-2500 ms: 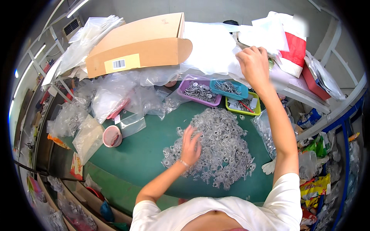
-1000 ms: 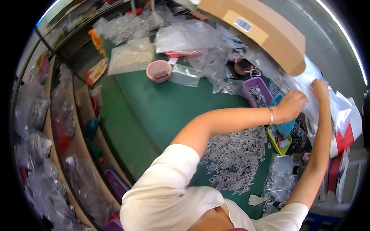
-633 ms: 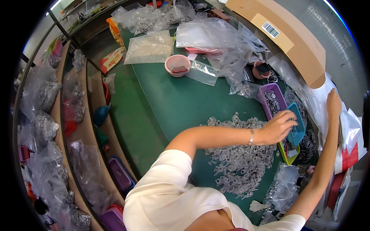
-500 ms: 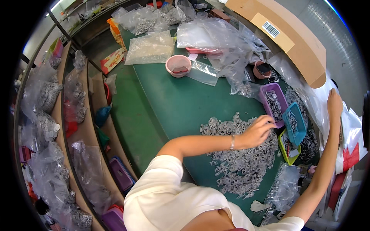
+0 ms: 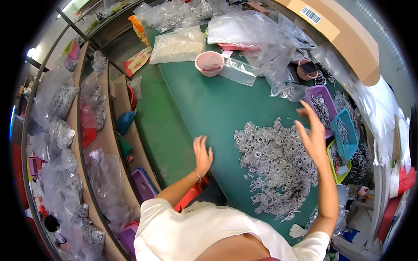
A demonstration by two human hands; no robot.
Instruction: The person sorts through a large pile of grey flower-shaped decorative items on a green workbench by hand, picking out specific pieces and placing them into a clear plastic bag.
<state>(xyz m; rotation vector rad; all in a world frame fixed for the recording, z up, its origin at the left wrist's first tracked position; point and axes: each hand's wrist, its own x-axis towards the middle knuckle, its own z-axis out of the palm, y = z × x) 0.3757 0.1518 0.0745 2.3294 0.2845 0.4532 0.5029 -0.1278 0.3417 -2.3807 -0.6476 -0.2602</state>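
Note:
My left hand (image 5: 203,155) is at the table's left edge, fingers stretched and apart, with nothing in it. My right hand (image 5: 312,132) hovers by the right side of a heap of small grey metal parts (image 5: 278,165), thumb and fingers spread, also holding nothing. Just beyond it stands a purple basket (image 5: 312,90) of metal pieces. A blue basket (image 5: 348,152) with thin metal strips leans beside a yellow-green basket (image 5: 344,177), both right of that hand. The individual shapes in the heap are too small to make out fully.
A pink bowl (image 5: 210,64) and clear plastic bags (image 5: 239,30) lie at the table's far side. A large cardboard box (image 5: 344,35) stands at the far right. Shelves with bagged parts (image 5: 63,100) line the left, across a green floor (image 5: 165,117).
My left hand has gone from beside the purple basket to the table's left edge. My right hand has come back from the white plastic at the far right to the heap.

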